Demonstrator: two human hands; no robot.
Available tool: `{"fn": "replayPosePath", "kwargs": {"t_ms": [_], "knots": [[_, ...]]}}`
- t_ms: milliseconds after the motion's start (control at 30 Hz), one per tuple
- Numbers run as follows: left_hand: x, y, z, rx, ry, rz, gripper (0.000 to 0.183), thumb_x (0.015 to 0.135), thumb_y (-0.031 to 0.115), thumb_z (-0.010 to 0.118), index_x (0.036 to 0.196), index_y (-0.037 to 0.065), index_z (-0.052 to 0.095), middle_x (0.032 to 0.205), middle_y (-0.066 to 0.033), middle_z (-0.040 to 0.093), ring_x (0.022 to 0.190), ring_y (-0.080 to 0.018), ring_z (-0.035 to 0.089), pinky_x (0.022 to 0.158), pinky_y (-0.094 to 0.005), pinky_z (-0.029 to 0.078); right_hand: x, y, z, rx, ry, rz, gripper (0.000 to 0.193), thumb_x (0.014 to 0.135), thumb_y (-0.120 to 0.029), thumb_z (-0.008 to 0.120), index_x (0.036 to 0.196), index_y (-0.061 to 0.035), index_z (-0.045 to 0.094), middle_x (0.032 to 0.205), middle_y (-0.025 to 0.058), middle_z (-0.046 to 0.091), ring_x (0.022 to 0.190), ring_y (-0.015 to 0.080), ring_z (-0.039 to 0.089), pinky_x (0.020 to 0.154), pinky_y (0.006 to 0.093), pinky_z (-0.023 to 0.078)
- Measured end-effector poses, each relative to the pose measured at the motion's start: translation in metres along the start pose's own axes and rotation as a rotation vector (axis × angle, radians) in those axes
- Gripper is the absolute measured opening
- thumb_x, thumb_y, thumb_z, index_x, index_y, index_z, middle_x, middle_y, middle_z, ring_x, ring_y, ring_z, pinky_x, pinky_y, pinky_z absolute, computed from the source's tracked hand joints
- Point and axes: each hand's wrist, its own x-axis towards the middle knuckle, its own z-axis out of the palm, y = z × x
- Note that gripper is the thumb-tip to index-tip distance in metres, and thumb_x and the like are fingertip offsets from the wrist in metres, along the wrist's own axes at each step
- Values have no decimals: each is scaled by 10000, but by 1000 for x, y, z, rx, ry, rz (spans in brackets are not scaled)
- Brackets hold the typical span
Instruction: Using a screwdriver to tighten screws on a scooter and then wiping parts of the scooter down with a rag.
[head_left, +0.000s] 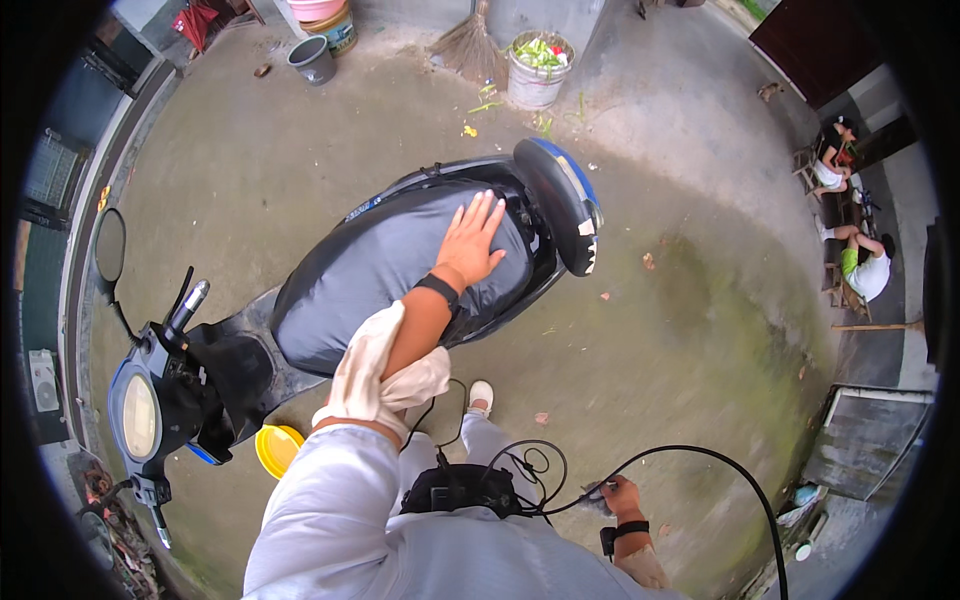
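Note:
My left hand [473, 238] lies flat with fingers stretched out on the rear part of a scooter's black seat [375, 270]. Pale cloth [375, 370] is bunched round that forearm below a black wristband. The scooter [225, 375] stands across in front of me, handlebars to the left and a black backrest [562, 205] at its rear right. Low on my right side, away from the scooter, my right hand [621, 496] is closed on a grey, cloth-like piece [597, 499], mostly hidden by the fingers.
A yellow basin [278, 450] sits on the ground beside the scooter. A black cable [700, 452] loops from my waist pouch [465, 490] past my right hand. Farther off are a bucket of vegetable scraps [538, 80], a broom [472, 50], a grey bucket [312, 62] and two seated people [866, 270].

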Motion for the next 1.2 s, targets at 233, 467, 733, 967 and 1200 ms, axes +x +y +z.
{"fn": "replayPosePath", "kwargs": {"t_ms": [233,467,733,967,1200], "knots": [[-132,-6,-39,-264,161,-295,374,776,149,648,1124,36,571,1111,-172,580,1106,-354,501,950,-422,405,6,-9,3,17,170,-79,443,743,-451,677,953,-61,678,864,183,675,856,322,657,749,388,521],[-357,-42,-59,-336,93,-337,212,792,132,630,980,36,648,973,-161,638,951,-349,586,855,-406,465,-61,-40,22,-4,120,-184,440,709,-411,681,986,-69,680,914,193,673,905,322,651,807,381,514],[-583,-40,-100,-662,-28,-851,167,870,158,598,924,11,655,691,-129,652,567,-219,633,576,-344,503,-141,-9,89,-123,167,-244,415,723,-407,676,949,-59,685,905,194,671,899,331,646,811,384,504],[-812,-37,-91,-679,180,-1266,193,884,206,613,848,24,665,579,-46,588,455,-142,551,461,-301,451,-182,-6,111,-155,48,-270,412,711,-398,677,964,-72,692,941,205,669,918,341,643,833,397,506],[-859,4,-146,-641,331,-1107,362,872,372,630,885,10,634,655,-4,578,553,-96,501,525,-256,426,-220,-19,97,-153,247,-560,591,630,-285,719,1163,-64,590,978,202,660,924,341,640,824,397,509]]}}
